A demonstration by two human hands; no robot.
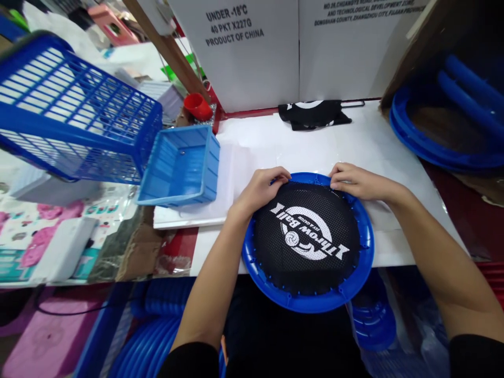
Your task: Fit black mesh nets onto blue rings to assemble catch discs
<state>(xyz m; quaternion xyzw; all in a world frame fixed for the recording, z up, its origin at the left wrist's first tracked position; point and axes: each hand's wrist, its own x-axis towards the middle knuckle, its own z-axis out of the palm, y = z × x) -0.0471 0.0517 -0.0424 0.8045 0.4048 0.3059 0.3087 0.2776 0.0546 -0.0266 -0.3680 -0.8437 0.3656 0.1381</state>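
Note:
A round throw ball net (307, 281) lies at the near edge of the white work surface, jutting out over it toward my body. Its black mesh, printed "Throw Ball", is stretched inside a blue plastic ring (367, 236) with small pegs around the mesh edge. My left hand (268, 185) is closed on the far left of the rim, fingers curled at the mesh edge. At the far right of the rim, my right hand (349, 181) pinches the mesh edge against the ring. The fingertips partly hide the mesh edge there.
Black printed mesh pieces (315, 115) lie at the back before white cartons (252, 68). To the left stand a light blue bin (177, 165), a blue basket (98, 115) and a red cup (197, 106). Blue rings (413, 142) are stacked at right; more (153, 336) sit below the table.

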